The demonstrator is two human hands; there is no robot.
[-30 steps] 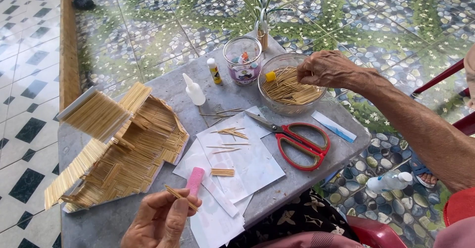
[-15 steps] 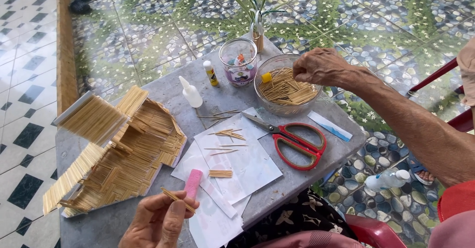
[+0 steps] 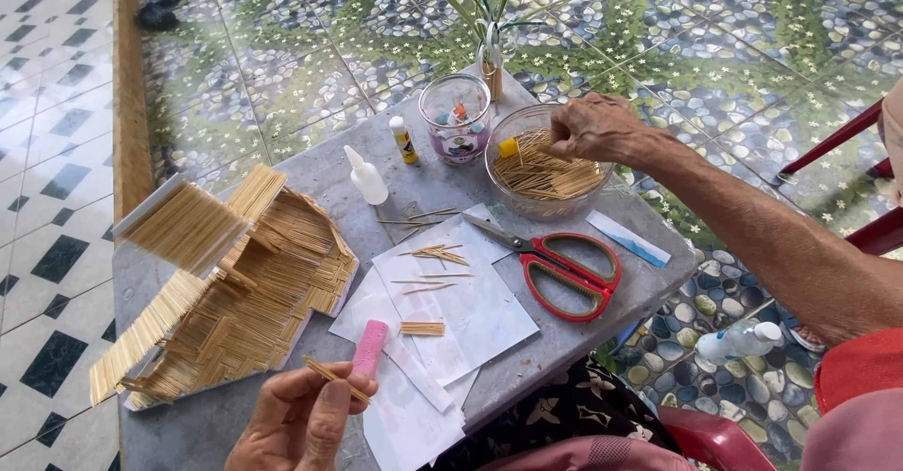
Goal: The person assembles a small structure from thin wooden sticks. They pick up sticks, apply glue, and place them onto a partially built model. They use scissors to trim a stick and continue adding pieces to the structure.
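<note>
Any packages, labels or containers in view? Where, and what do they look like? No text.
Glue bottle: table middle, white, pointed nozzle.
Small tube: beside the jar, yellow with white cap.
Jar: far edge, clear, round, purple printed label.
Bowl: under the right hand, clear, holds sticks.
Spray bottle: on the floor, right, clear plastic.

Both forearms are bare; a red-orange sleeve (image 3: pixel 861 368) shows at 4 o'clock, above pinkish cloth (image 3: pixel 851 433).

Small yellow-labelled glue bottle (image 3: pixel 403 140) beside purple-labelled clear jar (image 3: pixel 455 118); blue-and-white flat packet (image 3: pixel 628 239) near red scissors (image 3: pixel 564 262)
</note>
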